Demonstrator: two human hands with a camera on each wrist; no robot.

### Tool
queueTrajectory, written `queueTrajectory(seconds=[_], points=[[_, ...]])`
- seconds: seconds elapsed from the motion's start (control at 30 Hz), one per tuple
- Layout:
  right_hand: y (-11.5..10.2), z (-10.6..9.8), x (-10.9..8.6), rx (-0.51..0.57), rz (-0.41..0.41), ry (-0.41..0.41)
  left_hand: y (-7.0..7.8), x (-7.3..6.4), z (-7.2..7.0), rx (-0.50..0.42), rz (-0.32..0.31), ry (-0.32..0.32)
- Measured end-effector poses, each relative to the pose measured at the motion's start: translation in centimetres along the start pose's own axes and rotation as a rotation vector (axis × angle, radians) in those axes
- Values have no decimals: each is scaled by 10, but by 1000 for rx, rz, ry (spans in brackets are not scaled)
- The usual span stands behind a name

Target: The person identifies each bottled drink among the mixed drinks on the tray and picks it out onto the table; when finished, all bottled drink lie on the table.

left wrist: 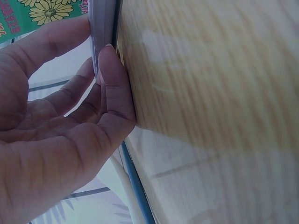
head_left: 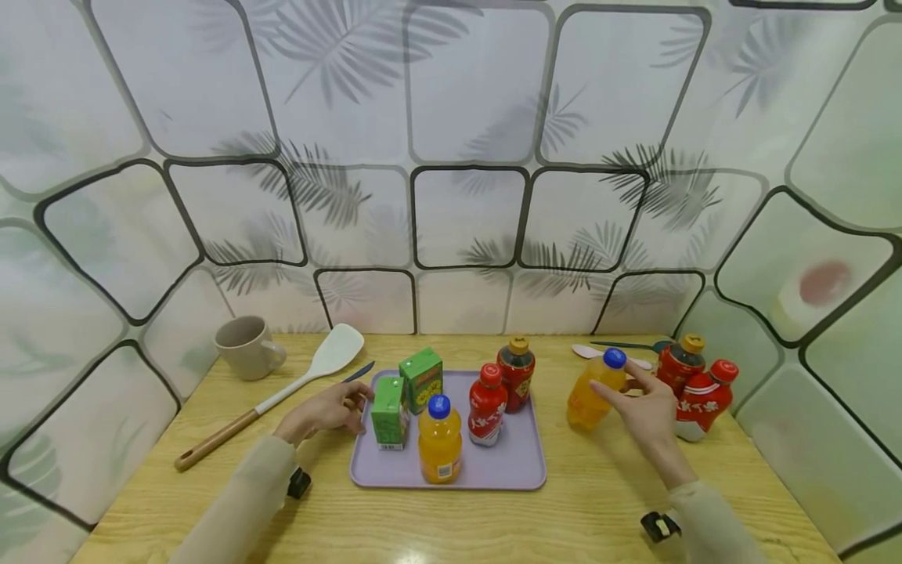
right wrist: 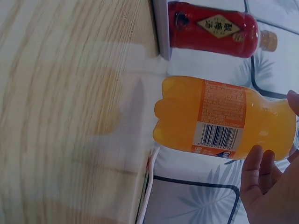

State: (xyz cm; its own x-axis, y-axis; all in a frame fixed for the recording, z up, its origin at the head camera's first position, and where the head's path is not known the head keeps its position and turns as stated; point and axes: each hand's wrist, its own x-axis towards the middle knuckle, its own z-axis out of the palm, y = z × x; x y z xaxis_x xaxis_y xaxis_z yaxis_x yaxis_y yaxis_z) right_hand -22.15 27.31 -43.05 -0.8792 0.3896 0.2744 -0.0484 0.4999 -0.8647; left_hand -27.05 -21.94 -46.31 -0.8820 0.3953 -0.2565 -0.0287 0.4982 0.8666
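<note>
Orange bottle in right hand, tray at left hand

I have a free lane of desk between the tray and the held orange bottle, and a wide bare strip along the near side. On the tray, the near right corner is open; a standing orange bottle blocks near centre, two green cartons the left. The left hand obstructs the left rim; two bottles crowd the right hand.
</note>
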Motion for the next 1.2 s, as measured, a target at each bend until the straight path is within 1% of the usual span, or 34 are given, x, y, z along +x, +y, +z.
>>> queueTrajectory(seconds=[0.17,0.3,0.47,0.57,0.73,0.87,1.1,1.2], points=[[5,-4,7,-12,35,8,0,0,1,12,-6,15],[10,-7,12,-28,59,35,-1,0,2,18,-7,22],[15,-12,18,-48,78,64,-3,1,1,20,-4,18],[18,-15,22,-55,87,78,-4,2,1,20,-13,17],[20,-18,29,-61,113,80,-3,2,0,17,-15,14],[21,-20,35,-83,102,90,-2,2,0,20,-7,9],[23,-22,44,-134,68,75,-2,2,0,23,-6,2],[25,-23,47,-145,63,82,-2,2,0,24,-2,1]])
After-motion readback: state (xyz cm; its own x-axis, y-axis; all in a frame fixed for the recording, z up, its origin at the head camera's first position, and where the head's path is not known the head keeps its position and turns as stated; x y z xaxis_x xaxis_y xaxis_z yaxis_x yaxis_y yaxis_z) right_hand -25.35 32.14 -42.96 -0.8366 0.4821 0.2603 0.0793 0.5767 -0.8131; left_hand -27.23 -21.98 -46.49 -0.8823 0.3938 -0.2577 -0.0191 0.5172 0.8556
